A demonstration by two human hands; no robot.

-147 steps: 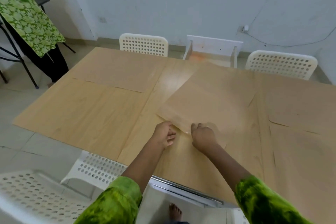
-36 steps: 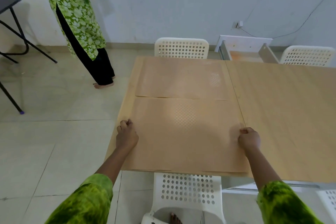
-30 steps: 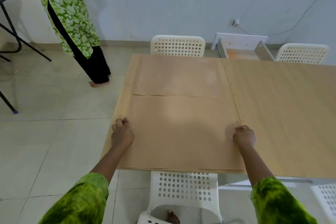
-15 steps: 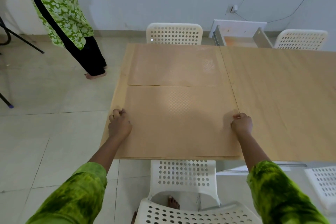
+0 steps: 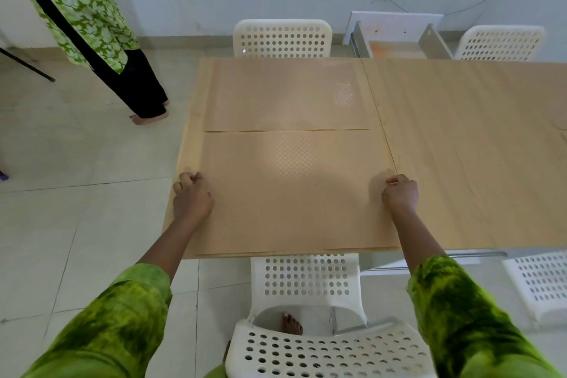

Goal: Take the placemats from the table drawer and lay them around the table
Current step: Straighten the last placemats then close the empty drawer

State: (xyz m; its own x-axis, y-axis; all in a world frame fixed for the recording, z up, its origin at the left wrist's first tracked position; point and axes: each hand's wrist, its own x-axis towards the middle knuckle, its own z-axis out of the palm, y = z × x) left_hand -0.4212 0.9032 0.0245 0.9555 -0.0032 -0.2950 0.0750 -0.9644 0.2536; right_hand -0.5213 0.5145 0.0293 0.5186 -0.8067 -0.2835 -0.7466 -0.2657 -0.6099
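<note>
Light wooden desk [image 5: 460, 147] with two tan placemats on its left end.

The far placemat [image 5: 285, 95] lies flat by the desk's far edge; the near placemat [image 5: 291, 193] lies just in front of it, their long edges almost meeting, its near edge reaching the desk's front edge. A thin seam crosses the desktop along the right side of both mats. The left hand [image 5: 191, 198] and the right hand [image 5: 400, 193] rest curled on the near placemat's side edges.
</note>
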